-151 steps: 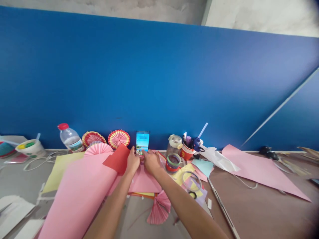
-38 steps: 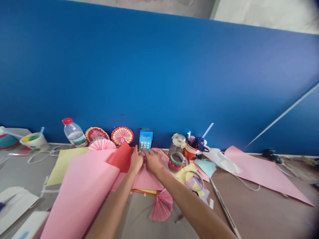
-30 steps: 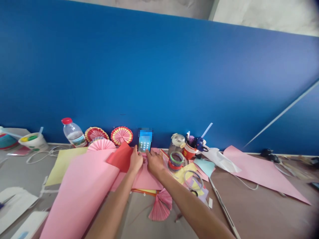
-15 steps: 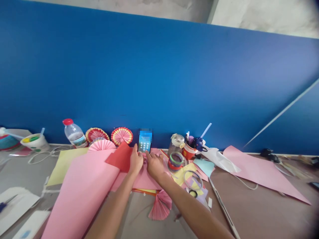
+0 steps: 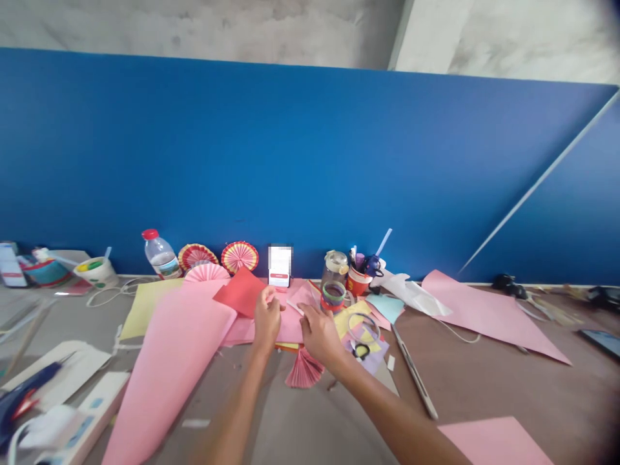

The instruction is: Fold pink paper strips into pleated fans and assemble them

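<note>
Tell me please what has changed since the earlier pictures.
The left hand and right hand have drawn back from the phone and parted wider; whether they hold anything is unclear. The phone's screen turned from blue to mostly white. The phone still stands before the blue partition; the bottle and round paper fans stayed in place.

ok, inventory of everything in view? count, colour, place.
Phone: 1, white screen, propped centre
Bottle: 1, clear, red cap, back left
Rosettes: 2, multicoloured, back left
Fans: 2, pink, centre, back left
Large sheets: 3, pink, left, right, front right
Centre paper: uncounted, pink, below hands
Red sheet: 1, red, centre left
Jar: 1, clear, right of phone
Tapes: uncounted, mixed, before jar
Cups: 2, red right, white left
Metal strip: 1, silver, right
Power strip: 1, white, front left
Partition: 1, blue, back
Other papers: several, yellow, teal, white, scattered
Left hand: 1, bare, centre
Right hand: 1, bare, centre
</note>
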Demonstrator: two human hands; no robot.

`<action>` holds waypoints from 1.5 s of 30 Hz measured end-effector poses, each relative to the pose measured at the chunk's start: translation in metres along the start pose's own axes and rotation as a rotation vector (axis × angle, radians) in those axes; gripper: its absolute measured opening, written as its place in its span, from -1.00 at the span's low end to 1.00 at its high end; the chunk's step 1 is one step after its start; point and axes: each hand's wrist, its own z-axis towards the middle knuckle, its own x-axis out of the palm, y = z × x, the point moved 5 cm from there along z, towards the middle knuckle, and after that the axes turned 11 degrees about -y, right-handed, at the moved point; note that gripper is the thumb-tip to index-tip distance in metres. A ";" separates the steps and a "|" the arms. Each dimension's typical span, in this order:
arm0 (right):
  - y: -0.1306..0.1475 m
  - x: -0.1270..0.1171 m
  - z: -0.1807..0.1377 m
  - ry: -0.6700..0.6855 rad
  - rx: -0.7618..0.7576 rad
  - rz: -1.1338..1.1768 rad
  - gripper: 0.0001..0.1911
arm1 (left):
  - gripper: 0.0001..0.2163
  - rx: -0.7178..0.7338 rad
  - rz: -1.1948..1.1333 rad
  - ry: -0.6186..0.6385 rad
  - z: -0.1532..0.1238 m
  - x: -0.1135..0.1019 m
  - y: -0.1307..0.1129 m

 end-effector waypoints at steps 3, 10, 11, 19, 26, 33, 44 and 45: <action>-0.010 -0.015 -0.021 0.014 0.009 0.067 -0.67 | -0.76 0.025 0.088 0.099 -0.024 -0.004 0.001; -0.043 -0.043 -0.062 -0.013 0.058 0.085 -0.71 | -0.79 0.120 0.431 0.234 -0.081 -0.017 0.014; -0.048 -0.046 -0.066 -0.022 0.065 0.078 -0.71 | -0.78 0.134 0.489 0.235 -0.087 -0.020 0.016; -0.065 -0.047 -0.084 -0.086 0.061 0.065 -0.68 | -0.79 0.208 0.811 0.281 -0.114 -0.020 0.022; -0.059 -0.041 -0.083 -0.089 0.059 0.055 -0.69 | -0.79 0.220 0.905 0.271 -0.119 -0.013 0.024; -0.046 -0.029 -0.080 0.009 0.001 0.039 -0.69 | -0.88 0.209 0.784 0.285 -0.118 -0.011 0.028; -0.032 -0.005 -0.076 0.114 -0.104 -0.045 -0.73 | -0.85 0.218 0.699 0.231 -0.117 -0.018 0.030; -0.032 -0.002 -0.076 0.121 -0.120 -0.069 -0.74 | -0.84 0.231 0.711 0.221 -0.117 -0.018 0.030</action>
